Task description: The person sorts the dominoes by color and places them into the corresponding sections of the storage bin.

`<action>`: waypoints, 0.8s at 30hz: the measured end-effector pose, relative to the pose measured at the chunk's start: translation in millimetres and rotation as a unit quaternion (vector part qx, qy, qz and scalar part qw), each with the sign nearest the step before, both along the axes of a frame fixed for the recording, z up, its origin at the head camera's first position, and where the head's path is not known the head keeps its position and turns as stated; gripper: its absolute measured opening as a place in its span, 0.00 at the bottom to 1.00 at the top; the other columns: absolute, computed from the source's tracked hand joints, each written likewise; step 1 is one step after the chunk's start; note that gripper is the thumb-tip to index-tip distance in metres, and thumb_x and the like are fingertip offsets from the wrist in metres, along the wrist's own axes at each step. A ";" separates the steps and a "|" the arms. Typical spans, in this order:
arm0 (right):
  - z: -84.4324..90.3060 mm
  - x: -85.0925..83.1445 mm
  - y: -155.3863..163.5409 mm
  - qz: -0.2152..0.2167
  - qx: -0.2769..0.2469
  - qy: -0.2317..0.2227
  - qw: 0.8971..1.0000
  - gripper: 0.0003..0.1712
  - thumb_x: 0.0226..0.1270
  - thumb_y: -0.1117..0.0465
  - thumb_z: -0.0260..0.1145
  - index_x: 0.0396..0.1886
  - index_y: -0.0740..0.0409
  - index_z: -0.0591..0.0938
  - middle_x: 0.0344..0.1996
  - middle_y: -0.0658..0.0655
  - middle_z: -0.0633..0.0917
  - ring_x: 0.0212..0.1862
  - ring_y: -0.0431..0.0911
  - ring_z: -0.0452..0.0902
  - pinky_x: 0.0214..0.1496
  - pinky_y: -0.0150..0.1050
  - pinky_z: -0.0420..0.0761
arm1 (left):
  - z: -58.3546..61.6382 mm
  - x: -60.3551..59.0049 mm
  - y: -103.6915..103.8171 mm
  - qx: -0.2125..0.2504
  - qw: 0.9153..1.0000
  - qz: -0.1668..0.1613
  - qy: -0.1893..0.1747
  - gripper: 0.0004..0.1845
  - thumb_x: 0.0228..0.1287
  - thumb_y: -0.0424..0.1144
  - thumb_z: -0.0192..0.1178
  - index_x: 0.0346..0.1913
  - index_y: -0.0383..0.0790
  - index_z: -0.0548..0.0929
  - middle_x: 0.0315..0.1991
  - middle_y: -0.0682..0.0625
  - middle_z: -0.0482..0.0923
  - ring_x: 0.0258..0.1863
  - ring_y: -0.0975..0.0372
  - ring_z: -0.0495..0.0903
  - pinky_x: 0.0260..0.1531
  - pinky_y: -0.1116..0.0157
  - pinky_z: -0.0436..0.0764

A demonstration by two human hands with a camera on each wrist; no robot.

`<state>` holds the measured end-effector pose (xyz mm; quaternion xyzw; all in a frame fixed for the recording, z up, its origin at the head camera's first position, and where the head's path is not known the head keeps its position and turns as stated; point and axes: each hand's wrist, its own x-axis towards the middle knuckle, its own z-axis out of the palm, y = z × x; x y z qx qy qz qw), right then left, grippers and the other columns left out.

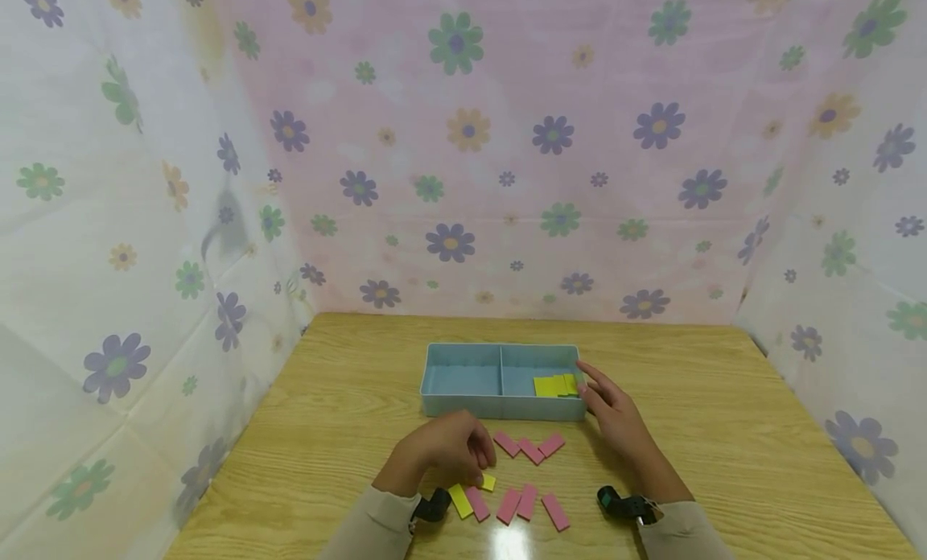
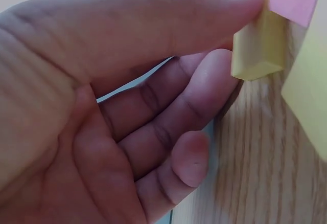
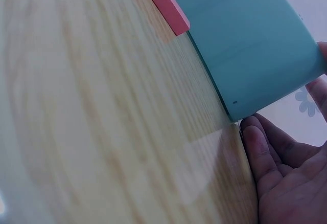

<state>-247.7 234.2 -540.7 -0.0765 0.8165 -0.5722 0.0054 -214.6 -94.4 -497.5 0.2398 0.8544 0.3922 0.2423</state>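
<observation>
Yellow block (image 2: 255,50): your left hand (image 1: 445,447) pinches it between thumb and fingertips, low on the bench (image 1: 724,431) at near centre, beside a longer yellow tile (image 1: 460,500) and a pink tile (image 1: 477,504). Largest first: bench is light wood grain, flowered cloth walls (image 1: 463,142) on left, far and right. Blue tray (image 1: 500,380) sits mid-bench, two compartments; left one shows only bare floor, right one holds a stack of yellow tiles (image 1: 554,385). Your right hand (image 1: 615,411) lies with fingers relaxed and straight at the tray's right near corner, fingertips touching the rim, gripping nothing; right wrist view shows the fingers against the tray wall. Three pink tiles in a zigzag (image 1: 530,447) lie just near of the tray, between your hands. Three more pink tiles (image 1: 532,505) lie nearer still, right of the yellow tile. Left hand fingers are curled, thumb tip on the block.
</observation>
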 end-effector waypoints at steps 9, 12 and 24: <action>-0.3 0.5 -0.5 0.001 -0.002 0.002 1.000 0.31 0.84 0.46 0.52 0.82 0.38 0.63 0.72 0.66 0.74 0.73 0.59 0.71 0.69 0.55 0.78 | -5.5 -5.1 -2.3 0.017 1.000 0.002 0.008 0.09 0.53 0.26 0.77 0.33 0.43 0.92 0.29 0.55 0.87 0.27 0.66 0.83 0.31 0.69 0.84; -0.4 0.9 -0.3 -0.001 -0.002 0.003 1.000 0.31 0.84 0.45 0.53 0.82 0.38 0.63 0.72 0.67 0.74 0.73 0.59 0.71 0.69 0.55 0.78 | -6.4 -6.4 -2.3 0.023 1.000 0.000 0.010 0.07 0.55 0.27 0.75 0.33 0.42 0.92 0.28 0.55 0.88 0.27 0.67 0.83 0.31 0.69 0.83; -1.1 0.7 0.4 -0.002 0.005 0.004 1.000 0.31 0.83 0.43 0.53 0.81 0.37 0.64 0.73 0.67 0.72 0.73 0.61 0.70 0.68 0.56 0.78 | -2.6 -1.5 2.5 -0.022 0.999 0.008 0.035 0.10 0.49 0.32 0.81 0.33 0.46 0.92 0.27 0.60 0.85 0.28 0.68 0.81 0.32 0.70 0.82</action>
